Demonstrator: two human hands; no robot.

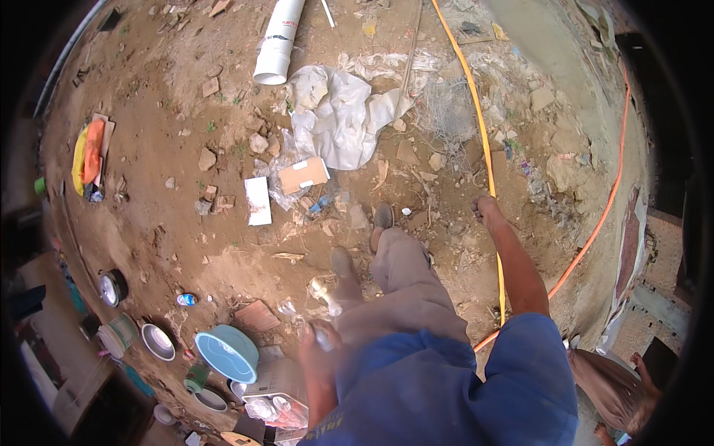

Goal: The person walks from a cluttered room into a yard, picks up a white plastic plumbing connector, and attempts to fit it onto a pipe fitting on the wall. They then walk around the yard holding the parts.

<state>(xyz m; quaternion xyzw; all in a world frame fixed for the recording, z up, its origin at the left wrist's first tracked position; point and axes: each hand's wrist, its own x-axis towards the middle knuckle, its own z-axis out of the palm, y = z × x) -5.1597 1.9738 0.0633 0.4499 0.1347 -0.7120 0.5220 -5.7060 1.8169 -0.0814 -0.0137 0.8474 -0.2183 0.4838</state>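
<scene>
My left hand [311,349] is low, beside my left thigh and above a cardboard box [277,377]. It is smeared by motion, but its fingers curl round a small pale grey object [323,340] whose kind I cannot make out. My right arm stretches forward past my knee. At its end my right hand [487,209] is closed, with the fingers curled in, just left of a yellow hose [476,97]. Whatever those fingers may hold is hidden. A whitish plastic-like thing [325,295] lies on the dirt beside my left shin.
Ahead lie a white pipe [275,63], crumpled plastic sheeting [346,123], flattened cardboard [303,175], stones and tangled wire [446,111]. A blue basin [227,353] and a white bowl [158,342] stand at left. An orange hose [606,208] curves right. Another person [613,390] is at lower right.
</scene>
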